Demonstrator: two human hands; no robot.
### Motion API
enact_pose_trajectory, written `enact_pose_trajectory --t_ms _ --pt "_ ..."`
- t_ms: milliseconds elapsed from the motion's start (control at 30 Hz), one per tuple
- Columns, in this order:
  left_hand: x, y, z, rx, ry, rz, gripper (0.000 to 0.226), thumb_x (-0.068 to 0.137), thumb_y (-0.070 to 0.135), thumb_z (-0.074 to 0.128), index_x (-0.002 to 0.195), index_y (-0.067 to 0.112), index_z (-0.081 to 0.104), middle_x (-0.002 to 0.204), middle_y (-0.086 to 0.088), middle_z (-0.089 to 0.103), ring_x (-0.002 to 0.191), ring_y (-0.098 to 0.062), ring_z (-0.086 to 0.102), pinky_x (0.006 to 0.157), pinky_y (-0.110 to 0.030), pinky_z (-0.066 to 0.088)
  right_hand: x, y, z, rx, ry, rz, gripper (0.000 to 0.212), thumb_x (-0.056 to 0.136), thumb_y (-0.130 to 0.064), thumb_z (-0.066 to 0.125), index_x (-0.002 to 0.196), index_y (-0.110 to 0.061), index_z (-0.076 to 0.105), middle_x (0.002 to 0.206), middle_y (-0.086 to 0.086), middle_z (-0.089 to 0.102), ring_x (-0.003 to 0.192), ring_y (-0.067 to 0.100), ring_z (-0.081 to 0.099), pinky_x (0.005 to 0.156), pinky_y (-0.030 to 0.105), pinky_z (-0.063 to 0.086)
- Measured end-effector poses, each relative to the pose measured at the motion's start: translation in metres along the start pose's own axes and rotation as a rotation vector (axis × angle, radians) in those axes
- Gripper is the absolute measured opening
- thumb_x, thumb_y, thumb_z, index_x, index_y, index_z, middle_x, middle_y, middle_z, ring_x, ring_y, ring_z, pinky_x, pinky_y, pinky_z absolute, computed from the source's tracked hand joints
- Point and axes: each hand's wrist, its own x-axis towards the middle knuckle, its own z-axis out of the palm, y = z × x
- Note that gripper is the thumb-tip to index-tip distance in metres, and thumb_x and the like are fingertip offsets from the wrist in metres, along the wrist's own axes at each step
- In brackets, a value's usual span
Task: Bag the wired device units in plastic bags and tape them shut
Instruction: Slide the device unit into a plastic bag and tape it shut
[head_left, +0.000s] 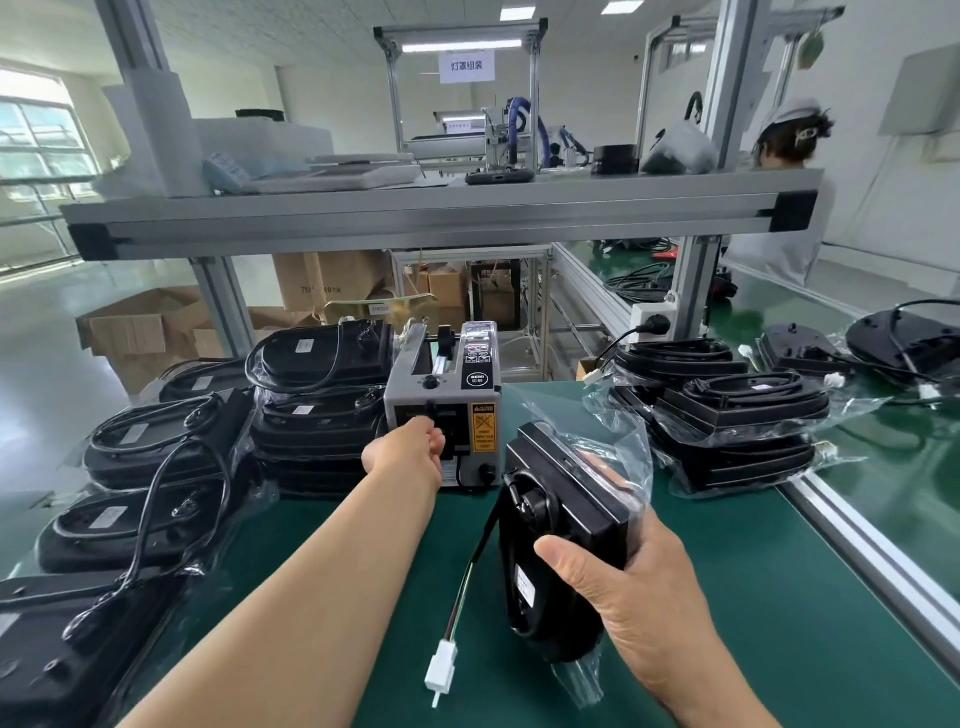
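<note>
— What is held nearest the lens?

— The unit (561, 499) is gripped by the right hand (623, 587), with the thumb laid across its labelled back and the fingers wrapped round the far edge. It is kept tilted above the mat (727, 597), just in front of the dispenser (441, 395).

— Is it bagged?

— It is sheathed in the bag (602, 431), whose loose end is left standing above the top edge. The wire (467, 582) is hung down at the left, with the connector (441, 670) dangling near the mat.

— And the other hand?

— The left hand (410, 447) is stretched to the dispenser's outlet with its fingers curled there. Whether a strip is pinched cannot be told, since the tips are hidden.

— How should the unit be handled?

— A rigid shell of moderate weight is judged, easily borne by one hand. The film is likely slippery, so the hard edges should be clasped through it, never the wire or the thin bag alone.

— What lies beyond?

— Bagged units are piled in a left stack (156, 447) and a right stack (737, 415).
</note>
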Motion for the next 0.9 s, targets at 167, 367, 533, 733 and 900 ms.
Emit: enact_pose_trajectory --t_ms 167,367,533,733,900 --pt "-0.035 -0.003 -0.012 -0.011 -0.084 0.139 0.016 0.083 0.009 0.065 0.072 0.014 0.055 0.045 0.008 0.053 0.037 -0.003 0.045 0.038 -0.017 0.034 -0.005 -0.002 -0.003 0.003 -0.037 -0.008 0.062 0.058 -0.027 0.094 0.113 -0.036 0.066 0.095 -0.013 0.077 0.086 0.001 0.072 0.067 0.006 0.051" --pt "-0.121 0.008 -0.069 0.16 -0.727 0.261 0.014 0.076 0.022 0.078 0.065 0.021 0.069 0.062 0.003 0.054 0.053 -0.007 0.049 0.052 -0.019 0.046 -0.007 0.0 -0.008 -0.041 -0.111 -0.049 0.071 0.061 -0.018 0.089 0.124 -0.034 0.06 0.106 -0.019 0.074 0.1 -0.003 0.069 0.077 0.004 0.049" --pt "-0.173 0.01 -0.081 0.473 -0.772 0.548 0.021 0.057 0.032 0.089 0.065 0.02 0.074 0.067 0.004 0.064 0.061 -0.003 0.055 0.06 -0.014 0.046 -0.008 0.002 -0.004 -0.018 -0.16 -0.08 0.065 0.068 -0.014 0.084 0.124 -0.04 0.062 0.115 -0.01 0.073 0.106 0.008 0.069 0.083 0.018 0.056" --pt "-0.168 -0.001 -0.071 0.553 -0.667 0.576 0.009 0.074 0.016 0.08 0.068 0.013 0.075 0.071 -0.007 0.072 0.064 -0.012 0.064 0.059 -0.017 0.052 -0.009 0.003 0.003 -0.021 -0.21 -0.102 0.07 0.071 -0.014 0.084 0.126 -0.049 0.06 0.115 -0.009 0.073 0.101 0.01 0.07 0.082 0.034 0.06" --pt "-0.164 -0.003 -0.069 0.581 -0.653 0.542 0.009 0.071 0.019 0.079 0.065 0.013 0.075 0.066 -0.006 0.071 0.06 -0.011 0.062 0.056 -0.02 0.052 -0.01 0.002 0.007 0.036 -0.258 -0.108 0.069 0.075 -0.003 0.082 0.129 -0.041 0.061 0.119 -0.001 0.072 0.107 0.013 0.069 0.083 0.027 0.058"
